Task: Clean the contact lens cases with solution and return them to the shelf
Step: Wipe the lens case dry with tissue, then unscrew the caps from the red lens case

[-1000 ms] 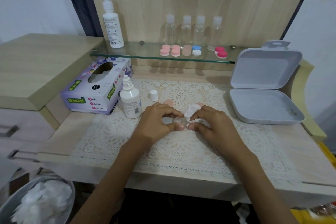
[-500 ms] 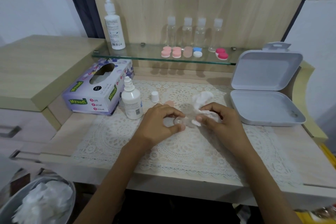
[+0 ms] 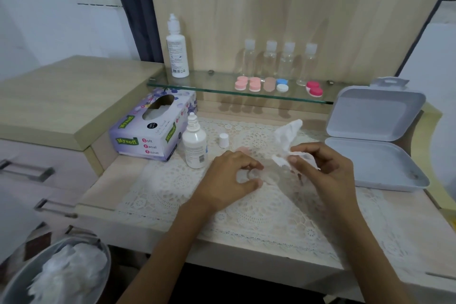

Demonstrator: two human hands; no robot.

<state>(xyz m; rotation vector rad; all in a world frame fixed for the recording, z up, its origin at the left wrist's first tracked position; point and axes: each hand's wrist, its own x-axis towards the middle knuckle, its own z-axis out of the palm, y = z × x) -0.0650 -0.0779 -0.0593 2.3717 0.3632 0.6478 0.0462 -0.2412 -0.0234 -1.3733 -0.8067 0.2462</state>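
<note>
Just right of the bottle [image 3: 195, 145], the left hand [image 3: 230, 179] pinched a clear case [image 3: 254, 174] between its fingers [image 3: 246, 162], above the worktop [image 3: 106, 187]. Further right, the right hand [image 3: 324, 169] clutched a crumpled tissue [image 3: 287, 136].

Solution bottle [image 3: 195, 148], cap [image 3: 223, 140] and tissue box [image 3: 148, 138] crowd left; open box [image 3: 375, 116] right.

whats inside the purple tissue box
Through the oval opening in the top of the tissue box, white tissue shows. The cardboard walls cover the rest, so how much is left inside cannot be told.
</note>
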